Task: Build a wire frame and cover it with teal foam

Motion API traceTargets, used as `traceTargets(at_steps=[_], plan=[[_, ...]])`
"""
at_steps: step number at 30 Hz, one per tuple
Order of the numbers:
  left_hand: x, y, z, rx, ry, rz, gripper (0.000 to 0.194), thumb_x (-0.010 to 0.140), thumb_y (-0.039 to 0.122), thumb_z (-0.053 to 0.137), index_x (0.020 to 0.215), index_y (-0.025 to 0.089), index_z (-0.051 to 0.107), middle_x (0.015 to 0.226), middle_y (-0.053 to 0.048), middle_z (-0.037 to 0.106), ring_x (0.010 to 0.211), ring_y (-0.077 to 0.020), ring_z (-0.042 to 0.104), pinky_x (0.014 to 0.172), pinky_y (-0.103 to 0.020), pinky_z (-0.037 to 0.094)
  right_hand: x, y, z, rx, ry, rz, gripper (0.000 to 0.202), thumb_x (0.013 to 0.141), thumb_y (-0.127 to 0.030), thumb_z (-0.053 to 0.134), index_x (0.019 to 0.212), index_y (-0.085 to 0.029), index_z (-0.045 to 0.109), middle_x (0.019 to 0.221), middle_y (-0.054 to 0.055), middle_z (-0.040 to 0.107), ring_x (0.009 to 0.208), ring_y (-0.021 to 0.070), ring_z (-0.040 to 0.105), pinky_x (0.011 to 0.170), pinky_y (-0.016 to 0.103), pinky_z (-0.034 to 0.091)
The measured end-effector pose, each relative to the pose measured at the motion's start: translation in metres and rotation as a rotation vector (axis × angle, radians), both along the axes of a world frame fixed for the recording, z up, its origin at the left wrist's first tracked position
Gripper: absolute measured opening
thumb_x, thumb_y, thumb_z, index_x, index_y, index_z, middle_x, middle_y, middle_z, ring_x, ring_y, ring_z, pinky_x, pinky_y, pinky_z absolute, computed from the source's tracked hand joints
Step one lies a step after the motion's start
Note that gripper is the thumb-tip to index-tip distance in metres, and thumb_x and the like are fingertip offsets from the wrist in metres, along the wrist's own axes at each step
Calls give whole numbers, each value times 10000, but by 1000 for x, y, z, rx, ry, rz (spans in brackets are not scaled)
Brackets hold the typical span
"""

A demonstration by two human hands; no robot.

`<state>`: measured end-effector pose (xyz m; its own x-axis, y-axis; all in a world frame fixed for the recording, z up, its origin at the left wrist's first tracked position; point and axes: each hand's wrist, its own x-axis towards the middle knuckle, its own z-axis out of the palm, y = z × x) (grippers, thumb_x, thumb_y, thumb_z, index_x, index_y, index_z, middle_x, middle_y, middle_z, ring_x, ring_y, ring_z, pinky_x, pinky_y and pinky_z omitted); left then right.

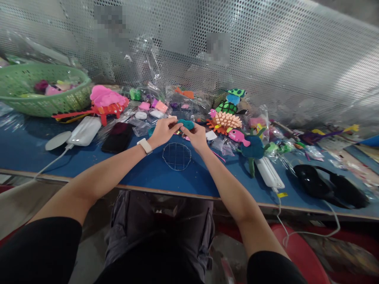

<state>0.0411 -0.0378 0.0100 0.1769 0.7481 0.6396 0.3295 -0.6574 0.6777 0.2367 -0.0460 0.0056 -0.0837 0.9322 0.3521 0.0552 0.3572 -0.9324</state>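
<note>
Between my two hands, above the blue table, is a small teal lump that looks like soft modelling clay (187,124). My left hand (163,130) pinches its left end with thumb and fingers; a pale band is on that wrist. Gripping the right end is my right hand (196,136), its fingers closed round the lump. Just below the hands, a round wire grid (177,156) lies flat on the table. Small packets of coloured clay (161,106) lie behind my left hand, and a tan spiky clay figure (227,119) stands beyond my right.
A green basket (44,104) stands far left, near a pink and red clay figure (109,100). A white power bank (85,131) and a dark phone (117,137) lie left. At right are a teal turtle-like figure (251,146), another power bank (269,172) and black headgear (328,185). Perforated metal rises behind.
</note>
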Motion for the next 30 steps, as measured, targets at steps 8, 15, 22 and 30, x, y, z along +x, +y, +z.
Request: traceTargets(at_steps=[8, 15, 22, 30], plan=[[-1, -2, 2, 19, 12, -4, 536, 1069, 681, 715, 755, 261, 604, 789, -44, 703, 768, -215, 668, 766, -392, 556, 10, -7, 12, 34, -151, 66, 722, 738, -945, 938, 782, -243, 776, 650, 13, 779, 574, 168, 701, 586, 319, 587], [-4, 3, -3, 8, -42, 55, 244, 1051, 482, 802, 993, 245, 814, 1008, -86, 850, 865, -224, 757, 882, -416, 631, 7, 0, 3, 7, -76, 52, 802, 844, -1040, 765, 934, -245, 804, 753, 26, 779, 628, 185, 769, 573, 323, 627], [-2, 3, -3, -20, -137, 44, 331, 1048, 545, 780, 1030, 229, 876, 1043, -119, 898, 901, -240, 806, 840, -408, 649, 6, 2, -3, 185, -95, -195, 693, 904, -970, 762, 1007, -291, 859, 936, 54, 858, 812, 231, 782, 775, 429, 672], [-2, 7, -5, -33, -75, 5, 415, 1058, 590, 790, 839, 238, 808, 828, -70, 820, 767, -206, 713, 742, -384, 582, 6, 0, 0, 187, -114, -166, 637, 910, -912, 793, 959, -280, 858, 975, 76, 882, 907, 266, 809, 905, 469, 682]])
